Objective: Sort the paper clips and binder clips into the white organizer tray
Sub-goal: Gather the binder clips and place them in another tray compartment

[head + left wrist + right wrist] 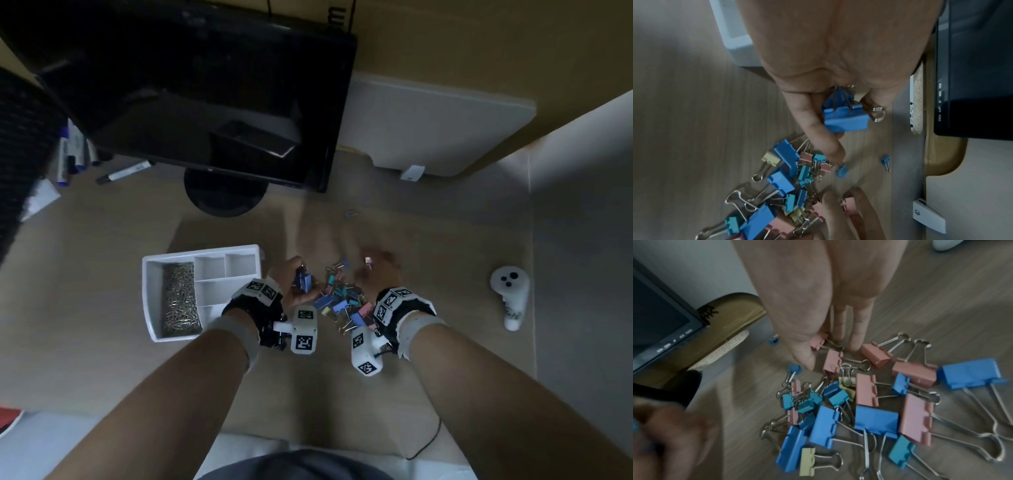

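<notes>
The white organizer tray (149,294) sits left of my hands; silver paper clips (180,298) fill its long left compartment, and the other compartments look bare. Between my hands lies a pile of blue, pink, teal and yellow binder clips (342,303) (869,402) (787,186). My left hand (299,275) (849,120) hovers at the pile's left edge and grips blue binder clips (845,117). At the pile's far right, my right hand (371,265) (828,352) pinches a small pink binder clip (819,341) between thumb and fingers, just above the desk.
A black monitor (205,85) on a round base (224,195) stands behind the tray. Markers (123,173) lie at the far left. A white controller (510,294) rests to the right, a white board (435,126) at the back. One stray small blue clip (350,214) lies beyond the pile.
</notes>
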`<state>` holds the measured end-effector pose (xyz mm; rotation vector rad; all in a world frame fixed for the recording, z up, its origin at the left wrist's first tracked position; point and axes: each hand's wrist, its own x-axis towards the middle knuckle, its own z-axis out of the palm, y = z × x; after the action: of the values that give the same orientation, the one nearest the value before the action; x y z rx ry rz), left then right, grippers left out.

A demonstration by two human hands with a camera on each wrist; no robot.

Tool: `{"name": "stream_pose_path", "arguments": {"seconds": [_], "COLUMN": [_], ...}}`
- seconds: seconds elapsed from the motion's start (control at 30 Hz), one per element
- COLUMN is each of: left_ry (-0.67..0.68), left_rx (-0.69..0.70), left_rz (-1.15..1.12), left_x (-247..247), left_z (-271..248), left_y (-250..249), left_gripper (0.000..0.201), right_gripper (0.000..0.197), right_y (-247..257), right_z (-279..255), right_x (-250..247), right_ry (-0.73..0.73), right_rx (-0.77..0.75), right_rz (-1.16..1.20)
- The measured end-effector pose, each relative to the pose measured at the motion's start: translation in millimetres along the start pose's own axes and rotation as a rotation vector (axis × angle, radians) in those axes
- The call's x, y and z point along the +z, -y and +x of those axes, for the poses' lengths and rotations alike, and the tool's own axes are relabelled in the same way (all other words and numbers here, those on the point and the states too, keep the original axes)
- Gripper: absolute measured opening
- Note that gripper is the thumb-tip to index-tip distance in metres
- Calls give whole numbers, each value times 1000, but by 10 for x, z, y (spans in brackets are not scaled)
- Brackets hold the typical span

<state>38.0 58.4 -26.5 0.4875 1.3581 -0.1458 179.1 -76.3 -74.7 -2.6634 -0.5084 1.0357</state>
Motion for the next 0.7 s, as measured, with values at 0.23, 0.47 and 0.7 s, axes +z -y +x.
{"name": "stream_pose_path", "arguments": {"seconds": [0.23,0.47,0.7], "left_ry": [-13,-39,-1], "left_rx": [53,59,198], "left_rz": [110,109,133], "left_x": [-10,75,132], "left_z": [226,173,153], "left_y": [-3,109,373], "left_gripper": [12,19,15], "right_gripper": [62,8,43], "right_y": [6,-124,-335], "right_z": [-5,-79,-245], "right_x": [45,-96,-164], "right_ry": [-15,-61,-10], "right_rx": [42,-24,-58], "right_rz": [-14,117,40]}}
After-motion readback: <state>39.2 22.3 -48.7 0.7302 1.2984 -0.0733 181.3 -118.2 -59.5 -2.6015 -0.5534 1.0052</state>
